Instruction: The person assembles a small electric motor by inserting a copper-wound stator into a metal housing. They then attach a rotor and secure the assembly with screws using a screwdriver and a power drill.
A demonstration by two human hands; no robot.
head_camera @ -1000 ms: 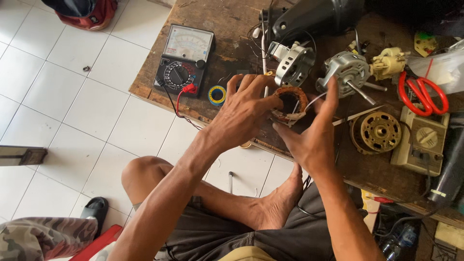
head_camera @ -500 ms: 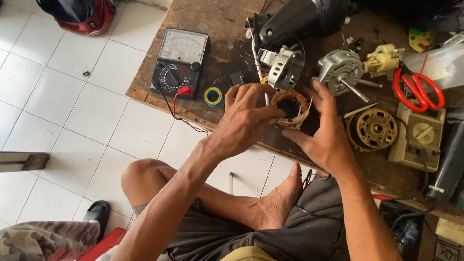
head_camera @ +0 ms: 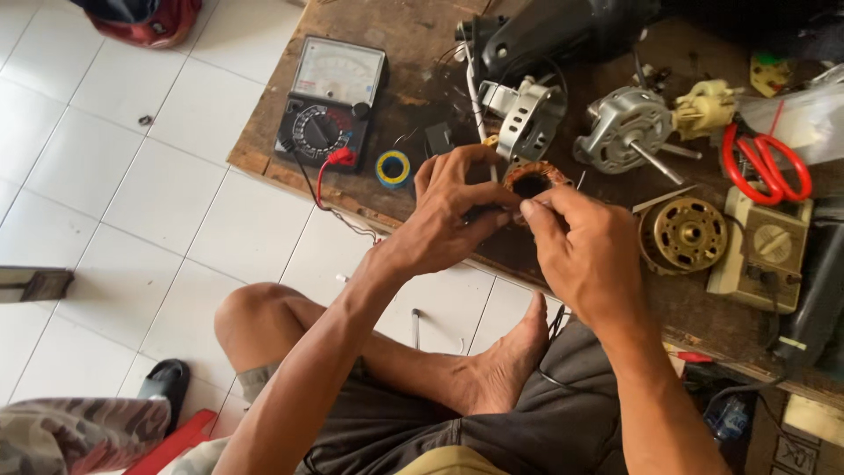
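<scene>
Presently a copper-wound stator coil (head_camera: 532, 180) is gripped by the left hand (head_camera: 453, 215). Something fine, perhaps a wire, is pinched by the right hand (head_camera: 585, 251); steadier fingertip work is called for next.

On the desk (head_camera: 413, 35), the meter (head_camera: 330, 101) lies upper left of centre, with the tape roll (head_camera: 393, 168) just to its lower right. At centre, the left hand (head_camera: 448, 220) and right hand (head_camera: 585, 251) meet at the wound coil (head_camera: 532, 179). The motor (head_camera: 624, 127) sits behind, the rotor (head_camera: 687, 234) to the right, and the scissors (head_camera: 765, 163) at upper right.
</scene>
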